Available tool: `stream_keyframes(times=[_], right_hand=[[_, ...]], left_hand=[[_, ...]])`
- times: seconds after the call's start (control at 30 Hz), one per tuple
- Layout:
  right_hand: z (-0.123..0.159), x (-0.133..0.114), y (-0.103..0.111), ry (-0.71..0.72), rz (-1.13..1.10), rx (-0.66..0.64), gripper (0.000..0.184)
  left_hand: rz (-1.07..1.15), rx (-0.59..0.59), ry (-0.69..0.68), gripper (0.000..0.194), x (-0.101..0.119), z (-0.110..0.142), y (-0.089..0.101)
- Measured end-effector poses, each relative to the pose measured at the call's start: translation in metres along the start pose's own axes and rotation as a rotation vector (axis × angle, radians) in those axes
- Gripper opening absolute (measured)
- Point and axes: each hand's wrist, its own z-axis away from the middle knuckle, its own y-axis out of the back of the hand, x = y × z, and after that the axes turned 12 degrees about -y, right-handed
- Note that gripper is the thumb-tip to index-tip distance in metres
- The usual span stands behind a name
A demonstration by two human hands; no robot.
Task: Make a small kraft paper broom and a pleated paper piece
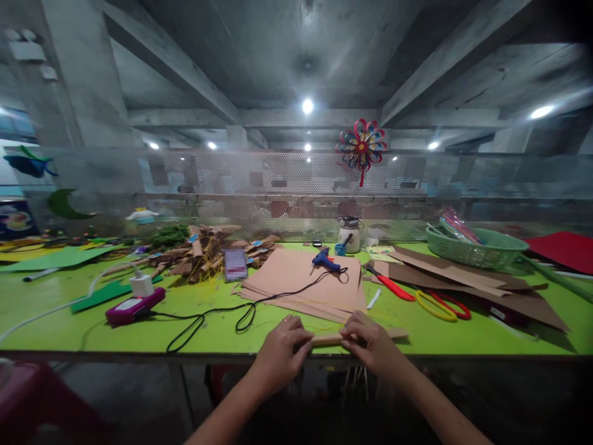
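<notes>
My left hand (pixel 283 347) and my right hand (pixel 370 343) pinch a narrow rolled strip of brown paper (pixel 327 339) at the table's front edge. The roll lies level between my fingertips, and a flat tail of it sticks out past my right hand. Just beyond my hands lies a stack of brown paper sheets (pixel 296 278). On that stack rests a blue glue gun (pixel 326 261), its black cord running left across the table.
A purple power strip (pixel 135 306) with a white plug sits left. Crumpled brown paper pieces (pixel 199 253) lie behind it. Red-handled scissors (pixel 447 304) and a yellow-handled pair (pixel 435 306) lie right, near brown card sheets (pixel 500 290) and a green basket (pixel 482 247). A jar (pixel 349 238) stands at the back.
</notes>
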Motion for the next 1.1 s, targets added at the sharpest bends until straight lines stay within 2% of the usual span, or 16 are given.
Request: stream_keyframes(times=[0.43, 0.87, 1.1], right_hand=[[0.001, 0.004, -0.002, -0.007, 0.023, 0.013, 0.006], [0.002, 0.0, -0.001, -0.032, 0.029, 0.007, 0.005], [0.0, 0.005, -0.005, -0.035, 0.047, -0.019, 0.007]], left_hand=[[-0.07, 0.037, -0.047, 0.026, 0.002, 0.005, -0.003], [-0.071, 0.089, -0.038, 0.023, 0.004, 0.004, -0.003], [-0.142, 0.121, 0.004, 0.022, 0.002, 0.005, -0.011]])
